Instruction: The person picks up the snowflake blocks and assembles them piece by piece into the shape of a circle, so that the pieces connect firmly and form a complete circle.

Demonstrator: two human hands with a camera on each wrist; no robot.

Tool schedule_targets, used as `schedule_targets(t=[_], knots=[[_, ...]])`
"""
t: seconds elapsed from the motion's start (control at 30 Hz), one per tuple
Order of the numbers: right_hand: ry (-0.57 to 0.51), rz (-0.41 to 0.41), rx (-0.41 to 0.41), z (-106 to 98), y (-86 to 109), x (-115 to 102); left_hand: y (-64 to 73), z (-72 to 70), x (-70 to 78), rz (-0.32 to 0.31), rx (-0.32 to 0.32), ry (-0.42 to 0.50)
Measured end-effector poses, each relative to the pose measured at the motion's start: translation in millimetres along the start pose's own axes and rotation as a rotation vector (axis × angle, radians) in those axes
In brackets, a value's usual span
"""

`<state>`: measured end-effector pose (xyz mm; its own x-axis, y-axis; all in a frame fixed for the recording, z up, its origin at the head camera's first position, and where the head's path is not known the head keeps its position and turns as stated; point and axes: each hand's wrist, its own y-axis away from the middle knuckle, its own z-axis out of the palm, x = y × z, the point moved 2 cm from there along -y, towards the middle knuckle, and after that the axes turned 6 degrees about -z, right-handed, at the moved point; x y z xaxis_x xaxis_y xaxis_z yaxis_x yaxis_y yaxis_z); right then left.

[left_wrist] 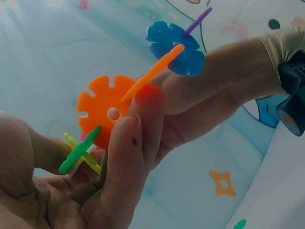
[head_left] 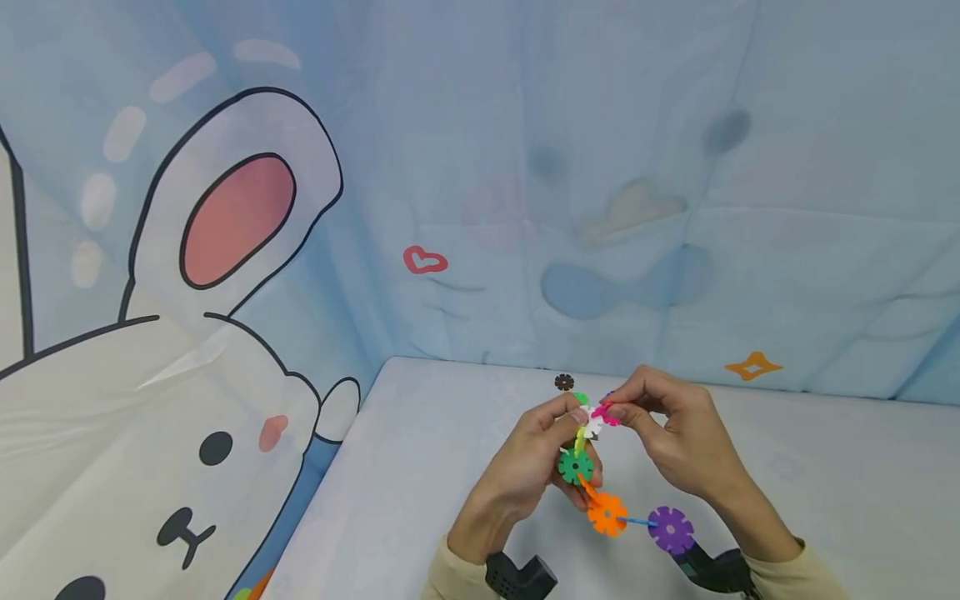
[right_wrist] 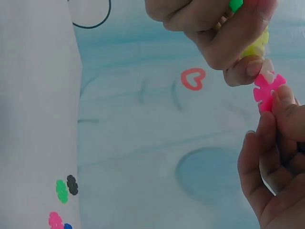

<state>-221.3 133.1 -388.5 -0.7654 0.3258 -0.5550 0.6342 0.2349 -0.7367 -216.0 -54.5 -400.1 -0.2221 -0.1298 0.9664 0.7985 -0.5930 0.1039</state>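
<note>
A chain of slotted plastic snowflake discs runs between and below the hands. My left hand (head_left: 517, 467) grips it near the white disc (head_left: 592, 429), fingers curled round the upper part. With thumb and fingertips, my right hand (head_left: 686, 442) pinches a pink disc (right_wrist: 267, 93), which meets the white one edge to edge. A yellow disc (right_wrist: 257, 46) and a green disc (head_left: 575, 467) follow below. Further down hang two orange discs, one face-on (head_left: 606, 515), then a blue disc (left_wrist: 167, 43) and a purple disc (head_left: 671, 530) at the free end.
Loose discs lie on the white table (head_left: 862, 483) near its back edge: a black one (right_wrist: 72, 185), a green one (right_wrist: 62, 191), a pink one (right_wrist: 55, 220) and a blue one (right_wrist: 67, 226). A light blue printed curtain (head_left: 465, 125) hangs behind and on the left.
</note>
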Motion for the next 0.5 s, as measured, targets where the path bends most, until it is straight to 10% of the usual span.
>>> schedule_targets(t=[0.33, 0.5], knots=[[0.096, 0.07, -0.054, 11.0, -2.7, 20.6, 3.8, -33.8, 7.0, 0.069, 0.151, 0.025], [0.193, 0.233, -0.169, 20.6, 7.8, 59.6, 6.1, -45.2, 9.8, 0.093, 0.202, 0.044]])
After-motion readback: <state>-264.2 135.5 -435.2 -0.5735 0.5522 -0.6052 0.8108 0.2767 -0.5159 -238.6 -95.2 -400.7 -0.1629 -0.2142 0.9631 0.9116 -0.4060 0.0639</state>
